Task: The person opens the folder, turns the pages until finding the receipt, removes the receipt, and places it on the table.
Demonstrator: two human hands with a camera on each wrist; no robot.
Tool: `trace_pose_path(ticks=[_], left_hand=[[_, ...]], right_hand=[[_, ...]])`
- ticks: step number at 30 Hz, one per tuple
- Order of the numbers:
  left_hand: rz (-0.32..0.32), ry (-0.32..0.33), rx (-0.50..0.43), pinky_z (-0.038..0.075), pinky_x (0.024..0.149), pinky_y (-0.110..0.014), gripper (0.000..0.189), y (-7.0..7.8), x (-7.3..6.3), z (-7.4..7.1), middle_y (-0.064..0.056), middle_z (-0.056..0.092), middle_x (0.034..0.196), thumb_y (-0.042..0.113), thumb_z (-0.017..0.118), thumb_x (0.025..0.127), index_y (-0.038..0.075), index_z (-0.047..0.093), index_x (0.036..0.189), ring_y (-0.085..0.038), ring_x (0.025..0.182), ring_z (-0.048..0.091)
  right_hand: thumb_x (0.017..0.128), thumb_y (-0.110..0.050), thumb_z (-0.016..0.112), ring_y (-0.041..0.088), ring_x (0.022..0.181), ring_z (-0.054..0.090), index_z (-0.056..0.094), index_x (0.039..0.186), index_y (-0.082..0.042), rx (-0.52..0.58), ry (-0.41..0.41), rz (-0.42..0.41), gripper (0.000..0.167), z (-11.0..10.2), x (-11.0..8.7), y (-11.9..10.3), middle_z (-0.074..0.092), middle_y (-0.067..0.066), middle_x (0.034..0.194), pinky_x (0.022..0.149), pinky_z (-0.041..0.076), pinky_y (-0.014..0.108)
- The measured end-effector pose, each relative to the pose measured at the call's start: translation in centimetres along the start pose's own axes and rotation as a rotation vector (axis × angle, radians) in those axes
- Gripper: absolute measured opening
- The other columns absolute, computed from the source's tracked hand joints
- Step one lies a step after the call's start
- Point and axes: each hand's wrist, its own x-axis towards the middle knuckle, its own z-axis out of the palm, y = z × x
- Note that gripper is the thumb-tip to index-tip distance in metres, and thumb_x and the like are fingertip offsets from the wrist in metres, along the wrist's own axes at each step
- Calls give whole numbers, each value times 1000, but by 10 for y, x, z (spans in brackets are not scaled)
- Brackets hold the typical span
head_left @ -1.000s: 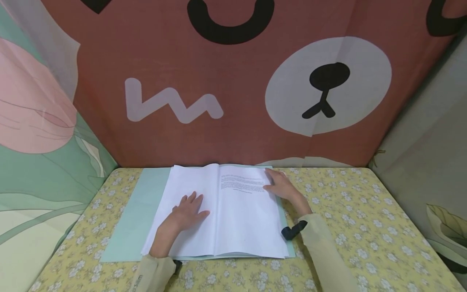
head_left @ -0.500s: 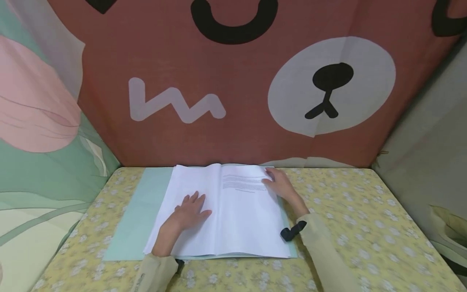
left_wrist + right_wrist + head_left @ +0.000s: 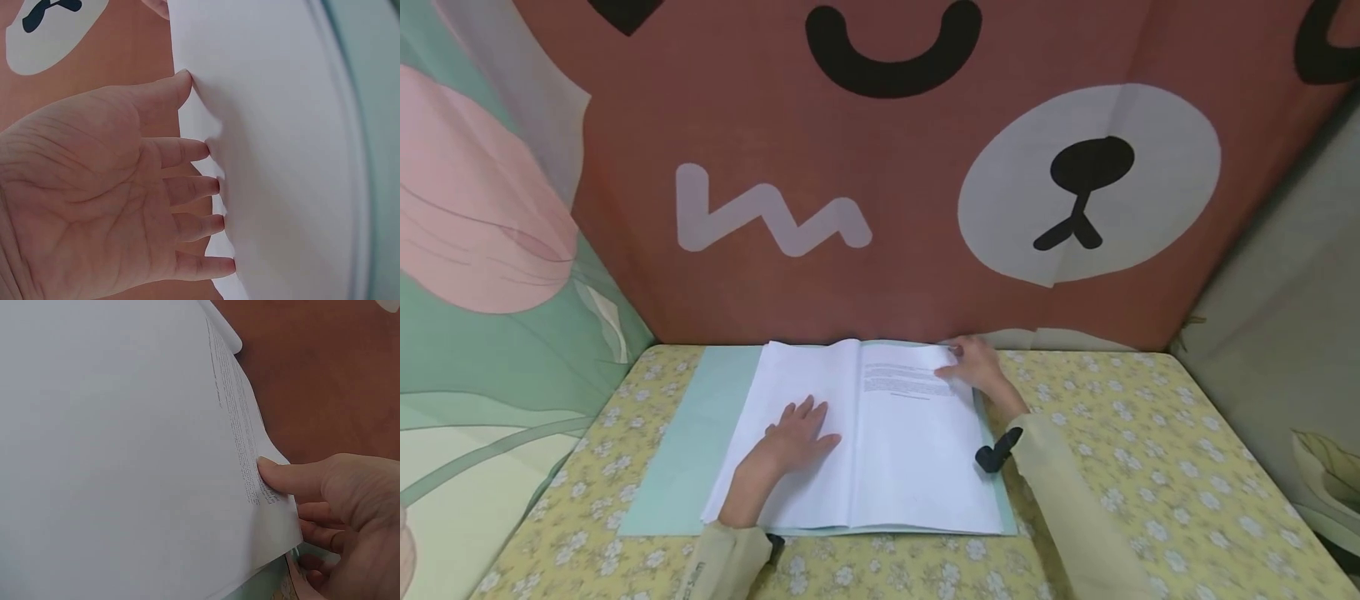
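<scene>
An open booklet point(image 3: 917, 467) of white pages lies on a pale green cover point(image 3: 677, 450) on the table. My left hand point(image 3: 795, 433) lies flat on the left page point(image 3: 287, 156), its straight fingers pressing the paper. My right hand point(image 3: 979, 367) is at the far right corner of the printed right page point(image 3: 125, 425). Its thumb point(image 3: 284, 476) lies on top of the sheet and its fingers sit under the corner, pinching the page. A few lines of small print point(image 3: 898, 379) run across the top of that page.
The table point(image 3: 1150, 475) has a yellow floral cloth and stretches well beyond the booklet on the right. A brown bear-face cloth backdrop point(image 3: 887, 250) stands right behind the booklet. Cloth panels close off the left point(image 3: 490, 333) and the right point(image 3: 1277, 317). A black strap point(image 3: 997, 454) sits at my right wrist.
My right hand has slid from the page's right edge up to its far corner. The left hand stays flat on the left page.
</scene>
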Motion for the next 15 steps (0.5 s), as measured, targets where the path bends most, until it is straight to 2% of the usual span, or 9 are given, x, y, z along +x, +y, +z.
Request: trace_pose_path(ticks=[3,9,15], left_hand=[[0,3,0,20,117,-72,66,1,0,0,-24,25,167,38,55,107,1,37,159,-50,154,15],[-1,9,-5,20,117,-72,65,2,-2,-1,-24,26,167,37,55,107,1,38,159,-49,154,16],[-1,12,-3,20,117,-72,65,0,-1,0,-24,26,167,37,55,107,1,38,159,-49,154,16]], right_hand=[[84,-25,88,35,110,52,62,134,3,25,1,26,63,-1,3,3,63,19,120,94,46,48],[85,-21,86,33,108,48,70,116,-1,46,-4,29,40,-3,5,5,62,15,109,88,45,46],[86,-18,86,35,112,47,70,114,-1,36,-9,19,36,-2,6,4,62,17,115,96,44,51]])
